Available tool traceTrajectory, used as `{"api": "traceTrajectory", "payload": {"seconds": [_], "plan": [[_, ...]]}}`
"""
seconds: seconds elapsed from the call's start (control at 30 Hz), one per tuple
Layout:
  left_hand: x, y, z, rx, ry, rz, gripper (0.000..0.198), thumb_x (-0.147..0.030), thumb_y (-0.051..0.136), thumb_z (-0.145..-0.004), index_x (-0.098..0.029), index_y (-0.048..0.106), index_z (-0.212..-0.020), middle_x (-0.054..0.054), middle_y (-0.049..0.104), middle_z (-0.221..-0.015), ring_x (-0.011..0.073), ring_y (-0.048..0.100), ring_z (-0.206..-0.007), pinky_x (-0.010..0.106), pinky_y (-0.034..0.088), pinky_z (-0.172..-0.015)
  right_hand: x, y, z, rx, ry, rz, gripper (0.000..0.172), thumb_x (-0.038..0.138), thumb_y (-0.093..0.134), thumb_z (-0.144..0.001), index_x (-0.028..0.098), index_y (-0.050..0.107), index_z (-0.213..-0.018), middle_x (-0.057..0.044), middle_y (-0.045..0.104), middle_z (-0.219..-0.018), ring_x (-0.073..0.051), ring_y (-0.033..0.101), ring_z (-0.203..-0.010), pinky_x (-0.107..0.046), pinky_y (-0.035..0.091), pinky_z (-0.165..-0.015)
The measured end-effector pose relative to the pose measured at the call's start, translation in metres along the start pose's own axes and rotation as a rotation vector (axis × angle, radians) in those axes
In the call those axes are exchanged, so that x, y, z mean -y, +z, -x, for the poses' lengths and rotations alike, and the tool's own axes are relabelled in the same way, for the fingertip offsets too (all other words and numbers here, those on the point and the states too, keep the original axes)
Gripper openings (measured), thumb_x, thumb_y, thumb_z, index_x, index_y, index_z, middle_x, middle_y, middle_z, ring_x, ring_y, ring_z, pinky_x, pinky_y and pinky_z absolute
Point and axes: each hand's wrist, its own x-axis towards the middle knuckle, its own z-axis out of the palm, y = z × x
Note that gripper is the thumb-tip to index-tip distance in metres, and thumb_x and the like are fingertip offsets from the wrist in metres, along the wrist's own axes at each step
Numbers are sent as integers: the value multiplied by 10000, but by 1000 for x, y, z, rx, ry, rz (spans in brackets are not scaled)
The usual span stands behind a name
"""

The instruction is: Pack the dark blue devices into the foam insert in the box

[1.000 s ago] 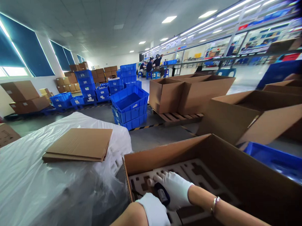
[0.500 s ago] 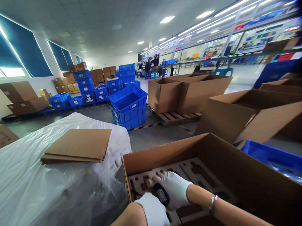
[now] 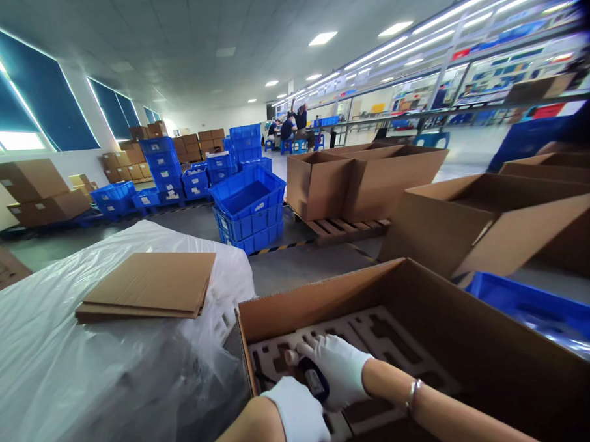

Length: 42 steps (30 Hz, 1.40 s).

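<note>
Both my hands wear white gloves and reach into an open cardboard box (image 3: 327,294) at the bottom centre. A white foam insert (image 3: 378,331) with cut-out slots lies inside it. My right hand (image 3: 338,369) grips a small dark device with a pale tip (image 3: 312,380) and holds it against the insert's left part. My left hand (image 3: 301,416) sits just below, at the near edge of the insert, touching the dark device's lower end; what its fingers hold is hidden.
A stack of flat cardboard sheets (image 3: 148,286) rests on a plastic-wrapped pile (image 3: 61,361) at left. Open cartons (image 3: 476,226) and a blue crate (image 3: 543,311) stand at right. Stacked blue crates (image 3: 249,207), cartons on a pallet (image 3: 345,180) and distant people (image 3: 293,123) fill the floor behind.
The view has drifted slightly, so everything sits a little further left. My hands stay on the dark device in the box, almost unmoved.
</note>
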Motion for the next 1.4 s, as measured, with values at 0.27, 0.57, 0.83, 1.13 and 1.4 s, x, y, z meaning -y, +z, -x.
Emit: {"api": "traceTrajectory", "payload": {"seconds": [0.27,0.57,0.83,1.13,1.4], "plan": [[1,-2,-4,12,15,-27,334,-329,555,-853,-249,688,-1149,68,719,-1064,281,688,-893,341,397,-463,-3,10,-3,-52,39,-17,761,485,740,-541,241,519,-1227,-78,618,-959,-325,636,-764,-389,455,-630],[1,5,-8,-112,15,-24,249,-304,627,-792,-237,737,-1005,80,738,-932,289,695,-819,329,397,-458,-3,6,-1,-56,17,-37,625,450,688,-603,245,524,-1171,-71,617,-966,-325,644,-766,-375,451,-589],[1,1,-7,-91,5,6,260,-303,607,-809,-214,735,-1017,93,736,-990,281,692,-859,332,437,-502,-2,11,-2,-85,14,-7,657,465,695,-579,250,512,-1172,-73,627,-998,-330,645,-738,-386,464,-577],[3,8,-11,-106,27,19,288,-302,562,-827,-255,725,-1060,80,731,-997,288,685,-857,350,423,-524,-1,15,-3,-137,30,-4,691,481,700,-590,248,516,-1214,-86,617,-1007,-318,615,-758,-378,422,-603],[-3,11,-4,58,11,-66,295,-216,520,-821,-109,737,-991,162,740,-880,312,700,-774,376,472,-533,-1,22,-5,-113,162,-92,763,423,733,-529,226,500,-1229,-88,610,-1007,-313,609,-869,-381,437,-745]]}}
